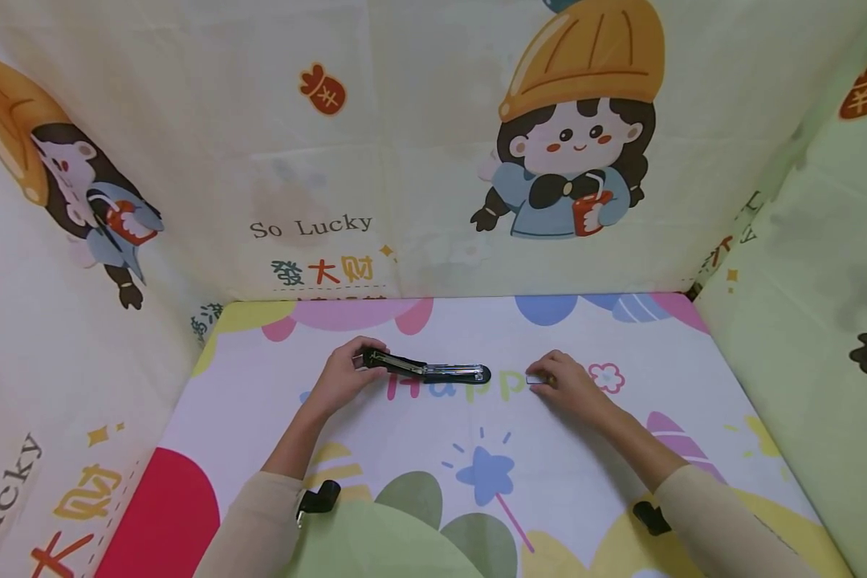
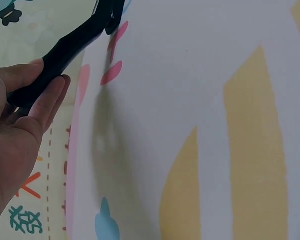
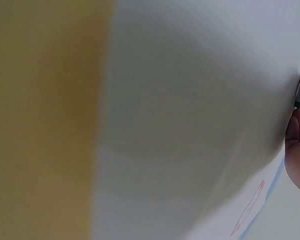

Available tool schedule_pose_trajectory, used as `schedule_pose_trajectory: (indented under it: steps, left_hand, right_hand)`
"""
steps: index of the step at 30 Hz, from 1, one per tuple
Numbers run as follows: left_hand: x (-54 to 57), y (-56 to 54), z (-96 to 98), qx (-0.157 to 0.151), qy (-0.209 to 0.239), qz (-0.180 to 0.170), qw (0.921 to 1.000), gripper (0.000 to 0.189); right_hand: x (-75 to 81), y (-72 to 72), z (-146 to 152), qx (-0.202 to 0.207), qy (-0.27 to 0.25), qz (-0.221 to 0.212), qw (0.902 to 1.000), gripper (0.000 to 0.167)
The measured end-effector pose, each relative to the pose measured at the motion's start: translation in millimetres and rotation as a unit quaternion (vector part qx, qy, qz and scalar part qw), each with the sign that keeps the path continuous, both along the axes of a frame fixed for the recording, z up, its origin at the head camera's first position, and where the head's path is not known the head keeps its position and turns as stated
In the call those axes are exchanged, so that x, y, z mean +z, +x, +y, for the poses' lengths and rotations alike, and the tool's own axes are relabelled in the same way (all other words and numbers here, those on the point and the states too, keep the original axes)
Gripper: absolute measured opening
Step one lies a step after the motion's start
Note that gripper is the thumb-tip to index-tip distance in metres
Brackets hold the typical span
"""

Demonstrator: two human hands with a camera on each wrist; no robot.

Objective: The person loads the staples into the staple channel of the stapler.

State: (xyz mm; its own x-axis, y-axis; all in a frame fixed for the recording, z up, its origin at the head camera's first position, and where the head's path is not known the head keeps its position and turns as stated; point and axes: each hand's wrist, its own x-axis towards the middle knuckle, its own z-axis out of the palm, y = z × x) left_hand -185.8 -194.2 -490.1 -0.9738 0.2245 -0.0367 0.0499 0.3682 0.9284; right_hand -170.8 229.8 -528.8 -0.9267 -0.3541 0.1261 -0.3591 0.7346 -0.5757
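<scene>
A black stapler [image 1: 453, 374] is spread open in the head view, its two halves hinged apart and the metal track facing up. My left hand [image 1: 343, 373] grips its left half between thumb and fingers. In the left wrist view the stapler [image 2: 72, 52] slants up and away from the left hand [image 2: 20, 115], with its shadow on the table below. To the right of the stapler and apart from it, my right hand [image 1: 565, 384] pinches a small, thin metallic strip [image 1: 535, 380] that looks like a row of staples. The right wrist view catches only part of the right hand [image 3: 299, 145] at its edge.
A printed cloth covers the tabletop [image 1: 563, 457], with coloured letters under the hands. Cloth walls with cartoon figures enclose the back [image 1: 419, 185], left [image 1: 14, 345] and right [image 1: 802, 265]. A black wrist device [image 1: 321, 497] sits at the left cuff, another device [image 1: 651, 518] at the right.
</scene>
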Motion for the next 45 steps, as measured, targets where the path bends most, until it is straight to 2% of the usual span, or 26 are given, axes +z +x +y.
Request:
schedule_pose_trajectory:
  steps: [15, 18, 21, 23, 25, 31, 45]
  left_hand:
    - [0.1, -1.4, -1.0, 0.003, -0.014, -0.019, 0.9997, 0.04]
    - [5.4, -0.4, 2.0, 0.002, -0.024, -0.023, 0.9994, 0.04]
    - [6.2, -0.9, 3.0, 0.002, -0.029, -0.026, 0.9993, 0.04]
    - [6.0, -0.9, 2.9, 0.002, -0.03, -0.023, 0.9993, 0.039]
    - [1.3, -2.8, 0.9, 0.002, -0.027, -0.019, 0.9994, 0.039]
    - [1.4, -2.9, -0.1, -0.001, -0.024, -0.015, 0.9996, 0.037]
    - [2.7, -3.6, 0.3, -0.005, -0.036, -0.009, 0.9993, 0.036]
  right_hand:
    - [-2.8, -4.4, 5.3, 0.029, -0.008, 0.01, 0.9995, 0.013]
    - [-2.5, -5.2, 4.8, 0.03, -0.009, 0.009, 0.9995, 0.013]
    - [-0.9, -5.6, 3.2, 0.028, -0.009, 0.006, 0.9995, 0.013]
    - [1.2, -5.6, 0.5, 0.027, -0.011, 0.01, 0.9995, 0.014]
    - [3.3, -5.8, -2.9, 0.03, -0.014, 0.021, 0.9992, 0.014]
    - [9.3, -9.7, -16.4, 0.047, -0.027, 0.049, 0.9973, 0.017]
    - [25.0, -24.6, -51.7, 0.067, -0.038, 0.031, 0.9966, 0.015]
